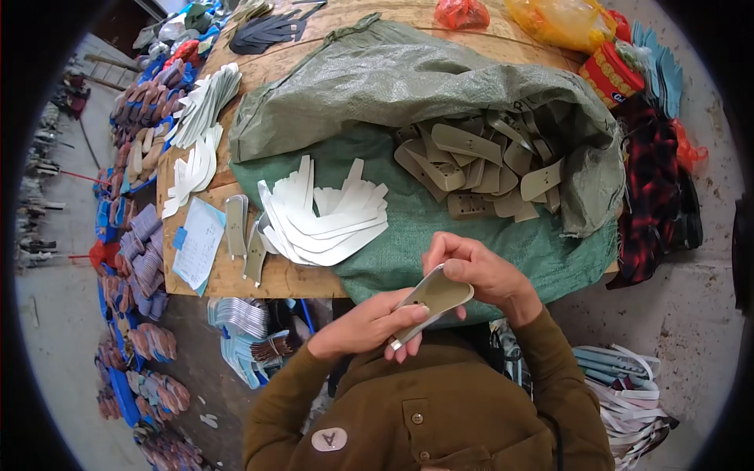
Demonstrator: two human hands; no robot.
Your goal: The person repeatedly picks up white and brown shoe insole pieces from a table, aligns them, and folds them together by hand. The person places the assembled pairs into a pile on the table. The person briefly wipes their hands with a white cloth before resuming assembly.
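Above my lap, my left hand [375,322] grips the narrow end of a tan insole board [441,297], thumb on its face and fingers beneath. The board is tilted, with a white strip along its edge. My right hand [487,271] is closed at the rounded wide end, thumb and fingers pinched at the edge strip. Just beyond my hands lies a fanned pile of white curved strips [330,228] on a green woven sack [416,255]. Many loose tan insole boards [467,145] spill from the sack's mouth. Left of the strips, a few white-edged boards [236,226] rest on the wooden table.
A handwritten paper [199,245] and more white strips [206,102] lie along the table's left side. Dark strips [269,31] and plastic bags [550,20] sit at the back. Bundled shoe parts [153,235] line the left floor; a checked cloth [650,173] hangs at right.
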